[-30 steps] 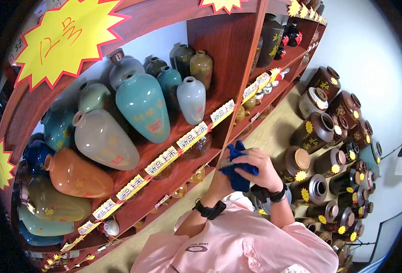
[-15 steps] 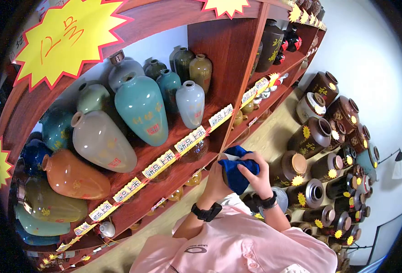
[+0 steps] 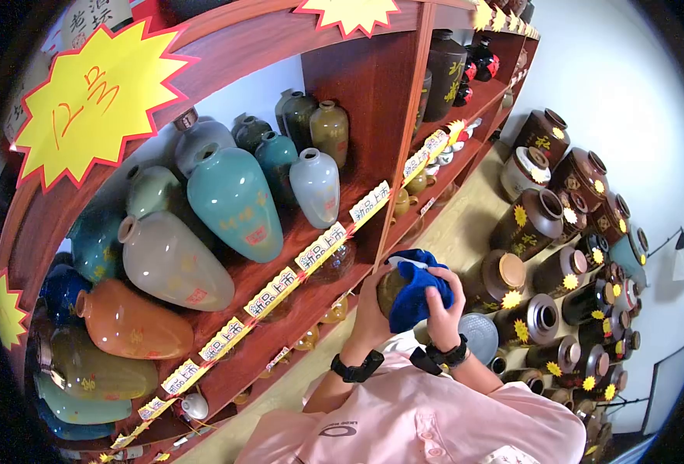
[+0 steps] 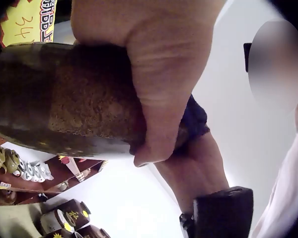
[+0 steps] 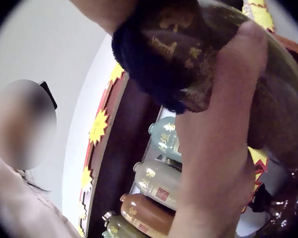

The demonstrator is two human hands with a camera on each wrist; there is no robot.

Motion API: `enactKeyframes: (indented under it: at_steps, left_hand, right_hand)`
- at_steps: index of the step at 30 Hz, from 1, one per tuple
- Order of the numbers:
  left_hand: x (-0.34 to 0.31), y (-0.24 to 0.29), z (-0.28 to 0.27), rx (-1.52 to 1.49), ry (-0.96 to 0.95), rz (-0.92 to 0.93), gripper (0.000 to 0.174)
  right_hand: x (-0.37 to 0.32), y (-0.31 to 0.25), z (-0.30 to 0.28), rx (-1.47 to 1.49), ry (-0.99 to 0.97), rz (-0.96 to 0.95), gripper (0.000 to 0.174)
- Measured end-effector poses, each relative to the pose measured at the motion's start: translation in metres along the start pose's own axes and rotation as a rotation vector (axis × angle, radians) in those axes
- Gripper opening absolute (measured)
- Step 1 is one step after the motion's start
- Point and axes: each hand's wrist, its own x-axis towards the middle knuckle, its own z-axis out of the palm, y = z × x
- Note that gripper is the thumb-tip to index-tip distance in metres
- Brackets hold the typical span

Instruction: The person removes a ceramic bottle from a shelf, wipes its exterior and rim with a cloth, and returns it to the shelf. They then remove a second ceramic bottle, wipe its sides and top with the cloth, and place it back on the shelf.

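Note:
A dark olive-brown glazed jar [image 3: 389,295] is held up in front of the chest. My left hand [image 3: 367,319] grips its side, and in the left wrist view the thumb [image 4: 156,151] lies along the jar's end. Over the opposite side is a blue cloth [image 3: 413,290], which my right hand [image 3: 444,308] holds against the jar with bent fingers. Gold marks and a mottled brown patch show on the jar [image 5: 176,47] in the right wrist view. There the cloth [image 5: 139,62] wraps its end, with the right hand [image 5: 107,12] just above.
On the left, a red-brown wooden shelf [image 3: 365,100] bears several glazed jars, including a turquoise one [image 3: 237,205] and an orange one [image 3: 129,319]. Yellow price tags [image 3: 268,294] run along its edge. Several dark jars [image 3: 528,224] crowd the floor at right; a grey round lid [image 3: 477,332] shows beside the right forearm.
The right hand has shifted with the blue cloth round the jar's side, and the cloth now spreads wider. More of the jar's olive surface shows by the left hand, which keeps its grip.

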Motion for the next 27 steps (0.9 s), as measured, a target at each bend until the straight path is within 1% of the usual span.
enactKeyframes:
  at_steps: [1, 2, 4, 7, 8, 9, 10, 12, 13, 16, 18, 20, 22, 24, 27]
  left_hand:
    - [-0.001, 0.0, -0.001, -0.026, 0.019, 0.036, 0.093]
    - [-0.004, -0.001, -0.002, -0.052, 0.038, 0.073, 0.094]
    - [-0.005, 0.0, -0.006, -0.101, 0.072, 0.15, 0.094]
    - [-0.005, 0.014, -0.013, -0.039, 0.118, 0.2, 0.095]
    - [-0.005, 0.018, -0.015, -0.015, 0.125, 0.225, 0.096]
    - [-0.008, 0.018, -0.017, 0.005, 0.143, 0.222, 0.092]
    - [-0.009, 0.019, -0.017, -0.1, 0.153, 0.201, 0.091]
    - [-0.01, 0.019, -0.012, -0.306, 0.171, 0.16, 0.088]
    - [-0.01, 0.018, -0.01, -0.518, 0.177, 0.093, 0.088]
    - [-0.01, 0.025, -0.017, -0.333, 0.223, 0.087, 0.092]
    - [-0.009, 0.014, -0.02, -0.4, 0.206, 0.03, 0.096]
    - [-0.007, 0.027, -0.027, -0.271, 0.14, 0.082, 0.096]
    - [-0.007, 0.055, -0.023, -0.083, 0.203, 0.193, 0.094]
    - [-0.005, 0.045, -0.025, -0.219, 0.144, 0.176, 0.089]
    - [-0.001, 0.048, -0.027, -0.303, 0.07, 0.145, 0.083]
  right_hand:
    - [0.0, 0.001, 0.0, -0.079, -0.085, -0.061, 0.036]
    - [-0.002, 0.01, -0.004, -0.011, -0.185, -0.001, 0.053]
    - [-0.004, 0.013, 0.0, 0.082, -0.232, -0.004, 0.072]
    - [-0.006, 0.018, -0.001, 0.173, -0.309, 0.044, 0.091]
    - [-0.005, 0.02, -0.001, 0.19, -0.337, 0.045, 0.093]
    - [-0.004, 0.021, 0.0, 0.208, -0.365, 0.045, 0.096]
    - [-0.003, 0.021, 0.001, 0.227, -0.393, 0.044, 0.099]
    - [0.001, 0.021, 0.0, 0.231, -0.461, 0.053, 0.099]
    - [0.0, 0.025, -0.001, 0.243, -0.479, 0.066, 0.098]
    - [0.002, 0.024, -0.002, 0.29, -0.559, 0.123, 0.095]
    - [0.004, 0.027, -0.004, 0.3, -0.582, 0.175, 0.092]
    - [0.006, 0.02, -0.003, 0.327, -0.6, 0.203, 0.089]
    - [0.008, 0.035, -0.01, 0.295, -0.632, 0.252, 0.089]
    - [0.01, 0.042, -0.016, 0.313, -0.648, 0.281, 0.088]
    - [0.014, 0.046, -0.025, 0.312, -0.69, 0.32, 0.088]
